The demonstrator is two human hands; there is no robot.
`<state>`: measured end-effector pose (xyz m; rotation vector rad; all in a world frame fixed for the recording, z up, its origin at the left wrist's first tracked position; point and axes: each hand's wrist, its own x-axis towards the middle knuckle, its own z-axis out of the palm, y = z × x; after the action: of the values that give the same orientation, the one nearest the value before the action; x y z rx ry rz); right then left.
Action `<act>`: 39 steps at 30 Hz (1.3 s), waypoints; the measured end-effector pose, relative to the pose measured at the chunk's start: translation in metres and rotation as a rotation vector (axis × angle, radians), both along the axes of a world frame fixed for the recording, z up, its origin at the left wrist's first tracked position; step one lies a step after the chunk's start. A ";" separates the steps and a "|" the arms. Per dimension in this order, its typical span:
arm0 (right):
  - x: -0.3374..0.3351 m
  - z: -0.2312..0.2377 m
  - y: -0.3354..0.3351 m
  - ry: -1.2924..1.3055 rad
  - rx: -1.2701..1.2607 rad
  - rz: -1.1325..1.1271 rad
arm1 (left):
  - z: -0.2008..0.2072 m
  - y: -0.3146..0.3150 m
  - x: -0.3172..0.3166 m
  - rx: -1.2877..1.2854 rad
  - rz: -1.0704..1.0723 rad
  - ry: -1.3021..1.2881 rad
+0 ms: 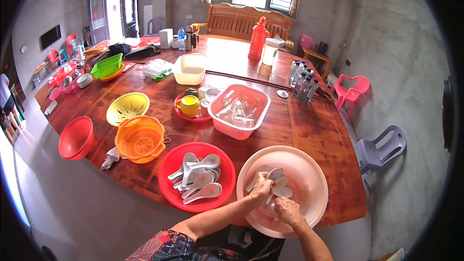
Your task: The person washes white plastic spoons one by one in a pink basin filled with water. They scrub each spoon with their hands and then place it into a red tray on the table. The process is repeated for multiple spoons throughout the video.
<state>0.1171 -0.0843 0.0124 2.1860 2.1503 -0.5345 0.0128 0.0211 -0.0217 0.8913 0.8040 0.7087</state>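
Observation:
Both my hands are over a wide pale pink basin [313, 176] at the table's front edge. My left hand [261, 188] is closed on a white soup spoon [274, 174], whose bowl points away from me. Close by on the right, my right hand [288, 210] has its fingers curled low in the basin; what they hold is hidden. More white spoons [282, 192] lie in the basin around my left hand. To the left, a round red tray [169, 193] carries a pile of white soup spoons [202, 181].
Beyond the basin stands a pink tub [261, 101] of clear glassware. An orange colander [140, 139], a red basket [76, 137] and a yellow strainer [128, 108] sit left. Farther back are a red thermos [257, 38] and several glass bottles [304, 84]. A grey chair [384, 150] stands right.

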 end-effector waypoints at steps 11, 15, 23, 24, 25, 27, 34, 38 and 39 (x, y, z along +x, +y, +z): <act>-0.017 0.020 0.010 0.548 0.650 -0.063 | -0.021 0.010 -0.010 -0.113 -0.200 -0.010; -0.029 0.019 0.022 0.353 0.980 0.012 | -0.018 0.007 0.001 -0.473 -0.266 -0.267; 0.000 0.011 0.069 1.080 0.749 -0.522 | 0.018 -0.011 -0.002 -0.069 -0.256 -0.314; 0.000 0.011 0.068 1.226 0.695 -0.560 | 0.019 -0.012 -0.002 -0.046 -0.243 -0.215; -0.001 0.010 0.067 1.368 0.638 -0.595 | 0.020 -0.012 -0.005 -0.022 -0.228 -0.118; -0.004 0.013 0.064 1.474 0.655 -0.587 | 0.011 -0.006 -0.003 0.058 -0.246 0.039; 0.004 0.012 0.066 1.101 0.837 -0.669 | 0.020 -0.007 -0.004 0.124 -0.327 -0.270; 0.000 -0.001 0.055 0.926 0.886 -0.492 | 0.020 -0.004 -0.002 -0.057 -0.240 -0.351; -0.007 0.001 0.047 0.749 0.871 -0.560 | 0.016 -0.002 -0.002 -0.130 -0.219 -0.341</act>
<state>0.1103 -0.0369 0.0136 3.6071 2.3304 -0.5556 0.0107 0.0189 -0.0052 0.7030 0.4354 0.5868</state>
